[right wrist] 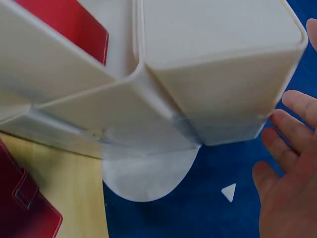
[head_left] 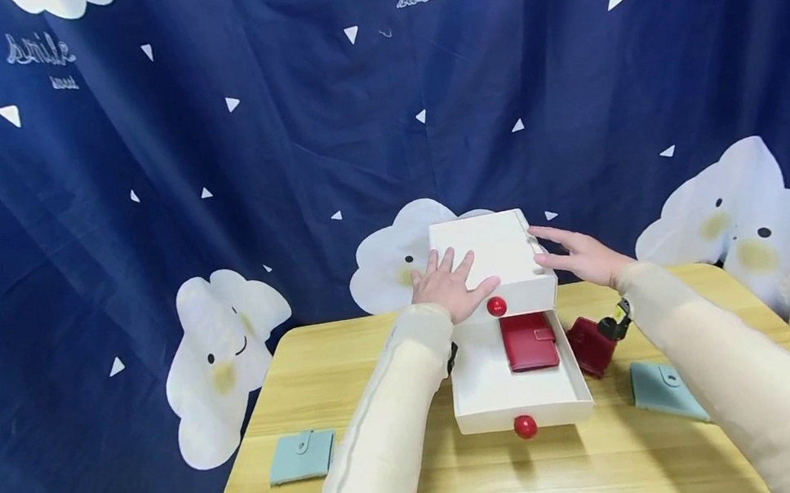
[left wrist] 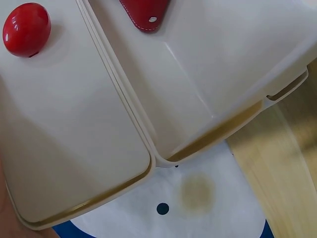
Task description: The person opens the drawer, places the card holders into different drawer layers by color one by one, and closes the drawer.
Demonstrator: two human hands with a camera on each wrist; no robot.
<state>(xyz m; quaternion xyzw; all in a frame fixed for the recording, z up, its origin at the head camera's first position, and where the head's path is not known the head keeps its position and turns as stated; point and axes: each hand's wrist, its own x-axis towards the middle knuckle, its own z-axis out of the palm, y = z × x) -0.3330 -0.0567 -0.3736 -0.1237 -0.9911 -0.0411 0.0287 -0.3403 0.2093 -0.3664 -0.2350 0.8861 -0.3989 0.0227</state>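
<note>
A white two-drawer box (head_left: 484, 245) stands on the table, its upper drawer closed behind a red round knob (head_left: 496, 305). The lower drawer (head_left: 483, 396) is pulled out, with a red wallet (head_left: 528, 343) lying inside toward the back right. On the box's top left, my left hand (head_left: 447, 288) rests with its fingers spread. My right hand (head_left: 581, 256) is at the box's right side, fingers extended; in the right wrist view its fingertips (right wrist: 277, 119) are at the box's edge, and whether they touch is unclear.
Right of the open drawer lies a dark red wallet (head_left: 591, 347), partly behind a black wrist camera (head_left: 613, 325). A light blue wallet (head_left: 302, 457) is at the table's left, another blue wallet (head_left: 664, 390) at the right beside my sleeve. A dark blue curtain (head_left: 321, 124) hangs behind.
</note>
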